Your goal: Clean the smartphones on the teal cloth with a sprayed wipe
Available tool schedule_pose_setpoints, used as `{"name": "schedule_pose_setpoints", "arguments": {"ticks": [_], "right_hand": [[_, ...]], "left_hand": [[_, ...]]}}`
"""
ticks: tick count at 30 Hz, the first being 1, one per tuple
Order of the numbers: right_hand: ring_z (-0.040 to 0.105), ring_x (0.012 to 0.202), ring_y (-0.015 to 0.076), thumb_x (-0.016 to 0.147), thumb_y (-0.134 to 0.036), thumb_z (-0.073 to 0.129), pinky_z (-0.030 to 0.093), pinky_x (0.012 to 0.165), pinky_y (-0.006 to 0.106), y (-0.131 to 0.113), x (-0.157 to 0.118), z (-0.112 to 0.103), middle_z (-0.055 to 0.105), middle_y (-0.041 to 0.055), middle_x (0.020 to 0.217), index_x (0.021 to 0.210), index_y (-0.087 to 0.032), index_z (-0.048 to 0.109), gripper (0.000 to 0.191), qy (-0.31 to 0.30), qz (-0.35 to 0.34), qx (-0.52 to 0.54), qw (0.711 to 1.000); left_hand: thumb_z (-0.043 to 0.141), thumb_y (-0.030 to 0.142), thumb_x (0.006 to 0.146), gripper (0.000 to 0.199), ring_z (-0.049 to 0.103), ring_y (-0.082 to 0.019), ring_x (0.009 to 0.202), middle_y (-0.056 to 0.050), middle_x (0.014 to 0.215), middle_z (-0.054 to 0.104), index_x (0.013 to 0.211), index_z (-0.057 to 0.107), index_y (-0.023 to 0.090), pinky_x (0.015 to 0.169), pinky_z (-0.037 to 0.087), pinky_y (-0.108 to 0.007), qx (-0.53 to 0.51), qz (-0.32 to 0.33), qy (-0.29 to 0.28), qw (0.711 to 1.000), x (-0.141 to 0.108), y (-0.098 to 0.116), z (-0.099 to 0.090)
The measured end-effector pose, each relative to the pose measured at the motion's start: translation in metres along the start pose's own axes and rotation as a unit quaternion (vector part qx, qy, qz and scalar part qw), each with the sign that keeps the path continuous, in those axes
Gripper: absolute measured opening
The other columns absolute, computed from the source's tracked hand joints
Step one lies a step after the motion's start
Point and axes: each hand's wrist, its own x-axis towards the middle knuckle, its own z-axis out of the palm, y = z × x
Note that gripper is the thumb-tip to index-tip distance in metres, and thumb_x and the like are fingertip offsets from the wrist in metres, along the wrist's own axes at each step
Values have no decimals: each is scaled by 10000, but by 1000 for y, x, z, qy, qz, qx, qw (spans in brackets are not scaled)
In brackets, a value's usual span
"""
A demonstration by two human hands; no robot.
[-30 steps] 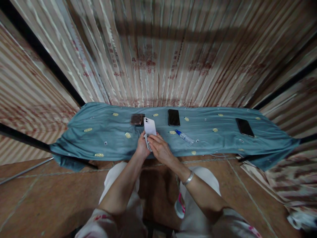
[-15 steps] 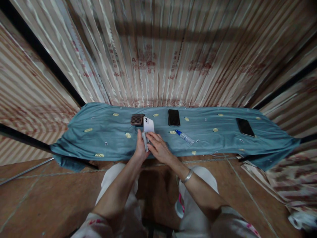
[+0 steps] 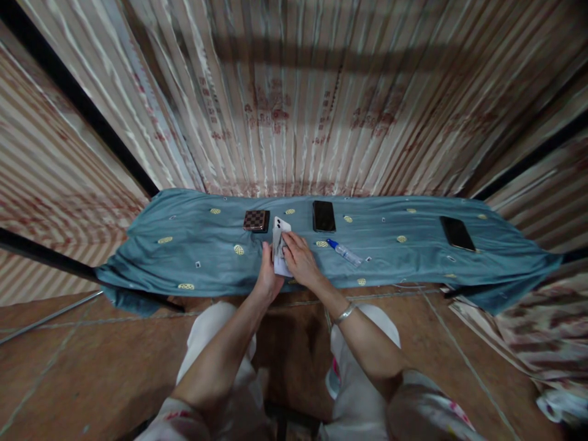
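A white phone (image 3: 282,267) is held over the front part of the blue cloth, its camera end pointing away from me. My left hand (image 3: 269,274) grips it along its left side. The fingers of my right hand (image 3: 298,257) press a small grey cloth (image 3: 278,236) against the phone's back. Just beyond, to the left, lies a brown checkered case (image 3: 256,220) on something dark. To the right of my hands lies a clear bottle with a blue top (image 3: 345,252).
The narrow table has a blue patterned cloth (image 3: 138,257) over it. A black phone (image 3: 324,217) lies at the middle back and another dark phone (image 3: 457,233) at the right. Striped curtains (image 3: 294,122) hang behind, with black poles at both sides.
The white phone has turned so that more of its back shows. My right hand and the grey cloth have moved up from its lower left edge onto its back.
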Motion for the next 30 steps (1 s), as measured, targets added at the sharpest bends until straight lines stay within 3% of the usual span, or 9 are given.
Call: {"name": "schedule_pose_setpoints", "arguments": {"ticks": [6,14,24,30], "right_hand": [[462,1215,271,937,-228,323,347,1078,451,8,5,1,506,191,1340,1341,-51,483,469,7,29,-38,999],[439,1250,271,940,-191,290,355,1069,465,21,11,-5,494,199,1344,1356,-57,463,471,45,56,-54,996],[425,1267,271,920,-151,281,356,1076,484,10,-1,-5,474,185,1390,1374,-77,452,490,17,-17,-36,999],[415,1256,246,916,-125,293,380,1065,454,-6,-14,-3,461,159,1400,1394,-101,426,496,1,-43,-9,999]], "left_hand": [[361,440,946,454,517,-208,1251,-101,1190,670,1157,628,139,1069,375,-326,25,27,-12,999,5,-5,-7],[301,332,978,423,527,-169,1241,-91,1124,703,1160,621,123,1110,324,-322,39,1,-10,999,1,-17,-8],[318,363,970,406,558,-178,1201,-66,1057,721,1017,668,162,1074,369,-310,27,19,-15,999,5,-9,-11],[311,374,971,427,633,-178,1072,-66,936,733,927,677,157,989,441,-291,22,23,19,999,7,0,-10]]}}
